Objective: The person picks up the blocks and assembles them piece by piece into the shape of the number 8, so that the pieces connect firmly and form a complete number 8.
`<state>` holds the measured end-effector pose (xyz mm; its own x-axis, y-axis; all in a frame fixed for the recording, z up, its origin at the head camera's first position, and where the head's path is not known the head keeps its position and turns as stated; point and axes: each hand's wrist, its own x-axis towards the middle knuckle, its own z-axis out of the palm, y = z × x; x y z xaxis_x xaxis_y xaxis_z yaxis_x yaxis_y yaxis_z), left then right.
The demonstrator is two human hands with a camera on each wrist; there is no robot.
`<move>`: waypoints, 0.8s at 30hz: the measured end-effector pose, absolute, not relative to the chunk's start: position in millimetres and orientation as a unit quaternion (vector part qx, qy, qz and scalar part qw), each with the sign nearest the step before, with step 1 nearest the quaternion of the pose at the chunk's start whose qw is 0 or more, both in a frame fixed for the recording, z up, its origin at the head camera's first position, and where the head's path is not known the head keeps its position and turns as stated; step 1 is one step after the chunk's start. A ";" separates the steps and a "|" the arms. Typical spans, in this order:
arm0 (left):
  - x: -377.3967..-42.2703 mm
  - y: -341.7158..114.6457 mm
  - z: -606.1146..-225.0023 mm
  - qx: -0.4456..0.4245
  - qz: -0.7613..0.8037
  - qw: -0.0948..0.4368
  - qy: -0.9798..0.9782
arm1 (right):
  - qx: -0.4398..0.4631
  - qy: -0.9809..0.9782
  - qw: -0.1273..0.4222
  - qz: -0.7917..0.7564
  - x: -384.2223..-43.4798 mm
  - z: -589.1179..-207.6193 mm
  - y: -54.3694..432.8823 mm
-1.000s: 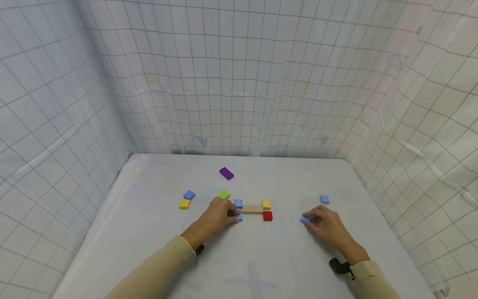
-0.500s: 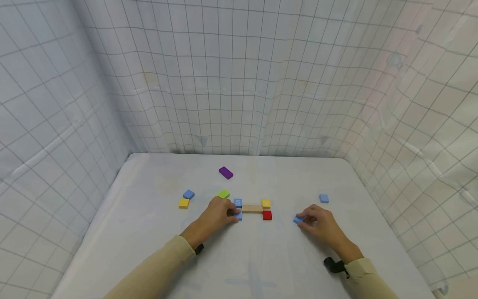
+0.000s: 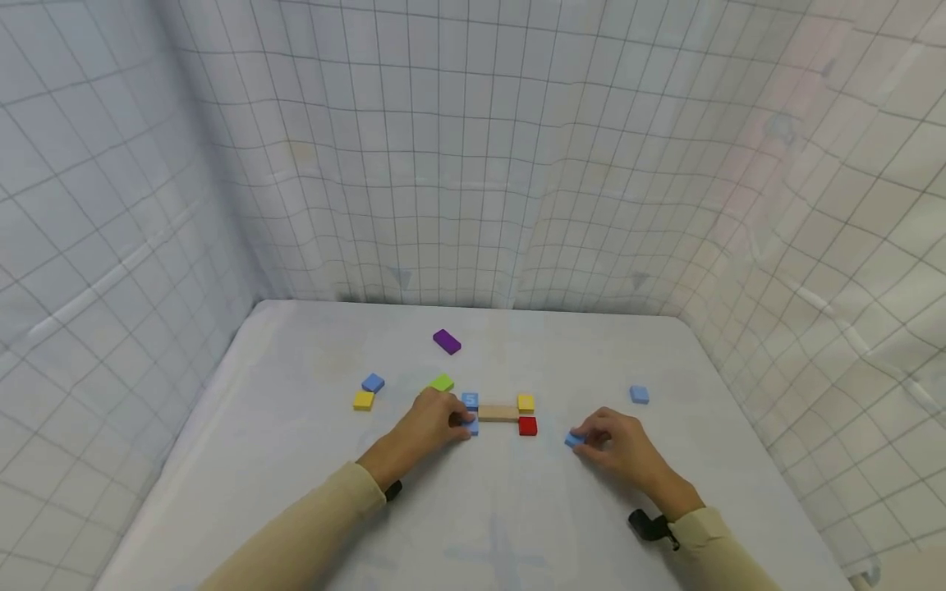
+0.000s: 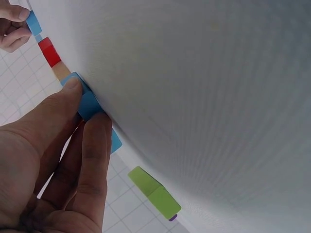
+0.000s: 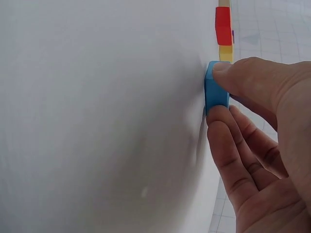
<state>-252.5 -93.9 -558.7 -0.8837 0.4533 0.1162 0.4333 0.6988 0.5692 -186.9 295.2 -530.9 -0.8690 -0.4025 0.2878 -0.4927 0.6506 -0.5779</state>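
Observation:
My left hand point(image 3: 436, 420) pinches a blue square tile point(image 4: 89, 104) between thumb and fingers, at the left end of a flat wooden strip point(image 3: 498, 414). Just behind that tile lies another blue tile marked 5 point(image 3: 470, 400). At the strip's right end sit a yellow tile point(image 3: 525, 403) and, nearer me, a red tile point(image 3: 528, 426). Right of the red tile, my right hand point(image 3: 619, 446) pinches a further blue tile point(image 5: 216, 87) by its edges, low over the white table. Fingers partly cover both held tiles in the head view.
A green block point(image 3: 442, 382) lies just beyond my left hand, a purple block point(image 3: 447, 341) farther back. Left of them are a blue tile point(image 3: 373, 383) and a yellow tile point(image 3: 363, 400). One more blue tile point(image 3: 639, 395) lies at the right. Gridded white curtains point(image 3: 473, 164) surround the table.
My right hand has moved left with its blue tile, closer to the red tile. The left hand keeps its hold in the same place.

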 end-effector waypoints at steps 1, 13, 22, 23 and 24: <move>-251.0 -93.5 -556.9 0.237 0.308 0.016 0.921 | 0.247 -0.906 0.063 0.337 -186.8 -530.8 293.9; -252.5 -94.6 -559.6 0.251 0.296 0.014 0.922 | 0.263 -0.905 0.046 0.330 -185.3 -532.3 281.3; -258.6 -95.0 -569.6 0.243 0.277 0.016 0.929 | 0.275 -0.900 0.024 0.337 -184.8 -528.7 272.3; -258.7 -95.0 -569.5 0.242 0.274 0.016 0.930 | 0.274 -0.901 0.022 0.336 -184.7 -528.1 271.2; -258.4 -94.8 -568.7 0.243 0.273 0.016 0.931 | 0.273 -0.901 0.020 0.336 -184.4 -527.7 270.1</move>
<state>-258.4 -94.8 -568.7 -0.8817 0.4604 0.1031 0.4434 0.7336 0.5151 -184.4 270.1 -527.7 -0.8504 -0.4783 0.2191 -0.5050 0.6253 -0.5950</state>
